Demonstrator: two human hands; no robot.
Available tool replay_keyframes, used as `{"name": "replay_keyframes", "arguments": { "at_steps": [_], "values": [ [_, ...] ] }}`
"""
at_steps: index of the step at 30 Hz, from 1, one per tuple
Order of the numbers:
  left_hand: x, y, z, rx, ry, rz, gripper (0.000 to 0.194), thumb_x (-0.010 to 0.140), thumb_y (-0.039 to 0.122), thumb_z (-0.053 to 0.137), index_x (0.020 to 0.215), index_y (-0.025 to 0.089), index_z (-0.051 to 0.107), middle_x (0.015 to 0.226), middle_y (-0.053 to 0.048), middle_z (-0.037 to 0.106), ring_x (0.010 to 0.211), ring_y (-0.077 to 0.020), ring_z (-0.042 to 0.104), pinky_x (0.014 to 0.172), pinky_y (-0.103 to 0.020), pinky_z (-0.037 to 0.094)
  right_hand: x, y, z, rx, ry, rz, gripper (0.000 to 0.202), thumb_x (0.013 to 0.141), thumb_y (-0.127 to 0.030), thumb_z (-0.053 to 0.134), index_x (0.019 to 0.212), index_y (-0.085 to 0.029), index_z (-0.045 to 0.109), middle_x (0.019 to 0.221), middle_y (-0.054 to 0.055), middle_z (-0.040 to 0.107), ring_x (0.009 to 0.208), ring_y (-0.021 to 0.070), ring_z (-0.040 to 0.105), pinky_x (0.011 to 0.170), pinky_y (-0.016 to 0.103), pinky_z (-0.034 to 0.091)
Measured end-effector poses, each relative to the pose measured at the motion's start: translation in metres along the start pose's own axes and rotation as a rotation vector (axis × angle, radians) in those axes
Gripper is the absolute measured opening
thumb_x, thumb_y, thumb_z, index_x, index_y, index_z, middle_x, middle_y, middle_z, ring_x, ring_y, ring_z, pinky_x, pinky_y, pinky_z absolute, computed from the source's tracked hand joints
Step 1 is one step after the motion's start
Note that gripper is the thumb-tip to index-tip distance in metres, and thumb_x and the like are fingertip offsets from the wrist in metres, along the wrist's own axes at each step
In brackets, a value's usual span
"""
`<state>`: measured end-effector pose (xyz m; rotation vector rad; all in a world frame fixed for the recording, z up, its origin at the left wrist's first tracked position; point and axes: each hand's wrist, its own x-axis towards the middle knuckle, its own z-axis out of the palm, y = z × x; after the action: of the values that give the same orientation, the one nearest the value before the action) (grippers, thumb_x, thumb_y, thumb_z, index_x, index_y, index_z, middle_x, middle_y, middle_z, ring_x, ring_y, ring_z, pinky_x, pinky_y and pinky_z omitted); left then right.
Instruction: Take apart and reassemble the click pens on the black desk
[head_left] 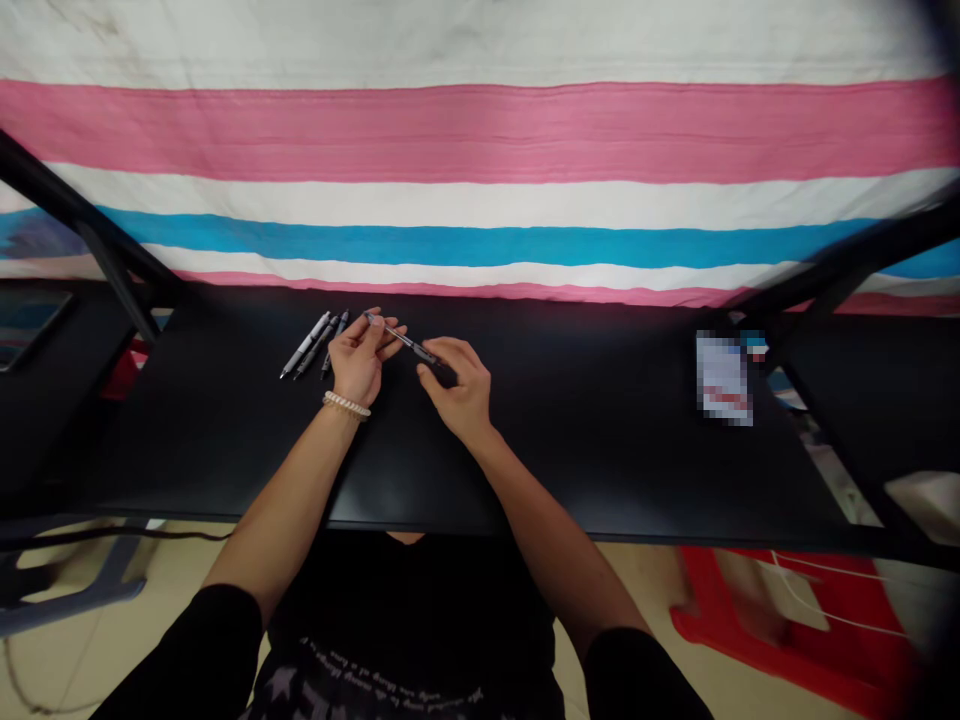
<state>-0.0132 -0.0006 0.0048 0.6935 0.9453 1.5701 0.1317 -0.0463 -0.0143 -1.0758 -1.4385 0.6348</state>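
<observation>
Over the middle of the black table, a slim pen (pixel 405 340) with a clear-looking front part and a dark rear part slants between my hands. My left hand (pixel 363 358), palm up and with a beaded bracelet on the wrist, pinches its upper left end between thumb and fingers. The dark end is gripped by the thumb and fingers of my right hand (pixel 463 388). Whether the pen is whole or partly apart, I cannot tell. Just left of my left hand lie a white pen (pixel 306 345) and darker pens (pixel 313 350) side by side, partly hidden by the hand.
The black table (pixel 600 430) has metal frame bars (pixel 112 235) at both sides. A blurred-out pale item (pixel 723 378) lies at its right end. Behind hangs a striped cloth (pixel 480 135). A red stool (pixel 795 620) stands below right, and a cable (pixel 112 535) runs at lower left.
</observation>
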Motion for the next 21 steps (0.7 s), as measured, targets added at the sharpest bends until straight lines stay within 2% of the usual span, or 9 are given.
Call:
{"name": "replay_keyframes", "arguments": {
  "at_steps": [1, 3, 5, 7, 10, 13, 16, 18, 21],
  "values": [
    [0.0, 0.0, 0.0, -0.004, 0.0, 0.001, 0.035, 0.075, 0.034, 0.083, 0.099, 0.014, 0.068, 0.088, -0.008, 0.074, 0.08, -0.0202, 0.074, 0.075, -0.033, 0.06, 0.0, -0.001, 0.0, 0.029, -0.001, 0.052, 0.02, 0.09, -0.033, 0.063, 0.107, -0.025, 0.07, 0.094, 0.004, 0.07, 0.08, 0.0161, 0.068, 0.074, 0.033, 0.059],
    [0.0, 0.001, 0.0, -0.001, -0.002, 0.004, 0.035, 0.076, 0.034, 0.082, 0.1, 0.015, 0.067, 0.089, -0.008, 0.074, 0.081, -0.02, 0.074, 0.076, -0.033, 0.06, -0.001, -0.001, 0.001, 0.061, -0.007, 0.108, 0.016, 0.091, -0.033, 0.062, 0.101, -0.024, 0.07, 0.088, 0.003, 0.068, 0.074, 0.015, 0.067, 0.069, 0.032, 0.059],
    [0.0, 0.001, 0.0, -0.002, -0.003, 0.005, 0.034, 0.076, 0.035, 0.082, 0.1, 0.015, 0.067, 0.09, -0.008, 0.074, 0.081, -0.0195, 0.074, 0.076, -0.032, 0.06, 0.0, -0.001, 0.001, 0.035, -0.004, 0.078, 0.012, 0.088, -0.032, 0.065, 0.094, -0.024, 0.071, 0.1, 0.005, 0.068, 0.085, 0.0169, 0.068, 0.077, 0.035, 0.059],
    [0.001, 0.001, -0.001, -0.015, 0.003, 0.004, 0.034, 0.076, 0.034, 0.082, 0.099, 0.015, 0.067, 0.089, -0.007, 0.074, 0.081, -0.0189, 0.074, 0.075, -0.031, 0.059, 0.0, -0.002, 0.001, 0.027, -0.002, 0.091, 0.019, 0.087, -0.033, 0.067, 0.103, -0.025, 0.07, 0.111, 0.007, 0.066, 0.093, 0.0183, 0.067, 0.081, 0.036, 0.059],
    [0.001, 0.0, -0.001, -0.021, 0.013, -0.004, 0.033, 0.076, 0.034, 0.082, 0.1, 0.015, 0.067, 0.09, -0.008, 0.074, 0.082, -0.0189, 0.074, 0.076, -0.031, 0.059, 0.0, -0.003, 0.001, 0.034, -0.03, 0.165, 0.02, 0.09, -0.036, 0.063, 0.104, -0.024, 0.07, 0.102, 0.007, 0.066, 0.088, 0.0183, 0.067, 0.077, 0.036, 0.059],
    [0.002, -0.002, -0.001, -0.006, 0.009, -0.001, 0.035, 0.076, 0.036, 0.082, 0.101, 0.015, 0.067, 0.092, -0.008, 0.074, 0.084, -0.0198, 0.074, 0.079, -0.033, 0.059, -0.001, -0.002, 0.003, 0.028, -0.025, 0.153, 0.021, 0.085, -0.037, 0.069, 0.102, -0.025, 0.071, 0.109, 0.008, 0.065, 0.097, 0.0199, 0.066, 0.08, 0.036, 0.059],
    [0.005, -0.002, -0.004, 0.006, -0.002, 0.01, 0.036, 0.076, 0.037, 0.082, 0.101, 0.016, 0.067, 0.093, -0.008, 0.073, 0.086, -0.0207, 0.074, 0.082, -0.036, 0.059, -0.001, -0.002, 0.003, 0.079, -0.003, 0.217, 0.029, 0.089, -0.042, 0.064, 0.108, -0.022, 0.069, 0.093, 0.006, 0.068, 0.077, 0.016, 0.068, 0.068, 0.031, 0.059],
    [0.009, 0.0, -0.008, -0.007, 0.032, 0.03, 0.032, 0.077, 0.034, 0.08, 0.1, 0.016, 0.066, 0.093, -0.007, 0.073, 0.087, -0.0204, 0.074, 0.084, -0.036, 0.058, -0.001, -0.003, 0.001, 0.045, 0.029, 0.164, 0.024, 0.091, -0.042, 0.062, 0.098, -0.021, 0.072, 0.088, 0.006, 0.069, 0.073, 0.0157, 0.067, 0.068, 0.032, 0.059],
    [0.016, 0.005, -0.015, -0.065, 0.129, 0.061, 0.022, 0.081, 0.028, 0.076, 0.096, 0.017, 0.065, 0.091, -0.005, 0.073, 0.086, -0.0181, 0.073, 0.085, -0.034, 0.058, 0.0, -0.005, -0.003, -0.017, 0.071, 0.038, 0.017, 0.09, -0.037, 0.065, 0.09, -0.022, 0.074, 0.092, 0.007, 0.071, 0.08, 0.0181, 0.068, 0.074, 0.034, 0.058]
  ]
}}
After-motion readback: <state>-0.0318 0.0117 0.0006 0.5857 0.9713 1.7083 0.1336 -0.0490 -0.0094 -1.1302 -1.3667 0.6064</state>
